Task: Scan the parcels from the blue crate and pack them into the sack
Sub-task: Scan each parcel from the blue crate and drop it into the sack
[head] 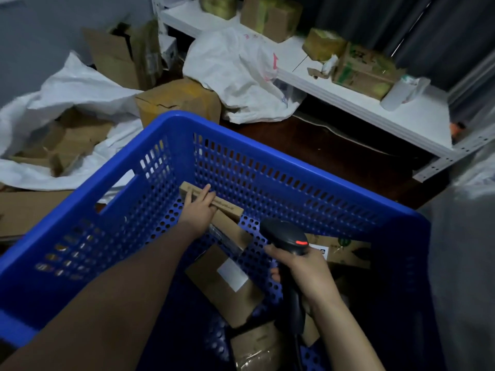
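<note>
Reaching into the blue crate point(241, 124), the left grip point(197, 210) lies on a flat brown parcel point(227, 226) that leans against the crate's far perforated wall. Thumb and forefinger are spread across the parcel's upper edge; whether the remaining fingers close round it cannot be told. The right grip point(302, 266) is wrapped around the handle of a black scanner point(286, 236), held over the crate's interior with its head pointing toward the far wall and a red light showing on top. Further items lie on the crate floor: a labelled parcel point(225, 279) bearing a white sticker, just nearer than the one under the left grip; a green-printed parcel point(345, 250) against the right wall; and a taped parcel point(257, 349) at the near edge of view. The sack point(80, 89) — white, woven, mouth open — lies on the floor to the left of the crate, with cardboard boxes point(67, 140) visible inside it. A brown carton point(176, 100) stands between the sack and the crate's far rim. A second white bag point(241, 68) is draped off the edge of a white shelf point(361, 103) beyond the crate, and several taped boxes point(364, 73) sit on that shelf.
</note>
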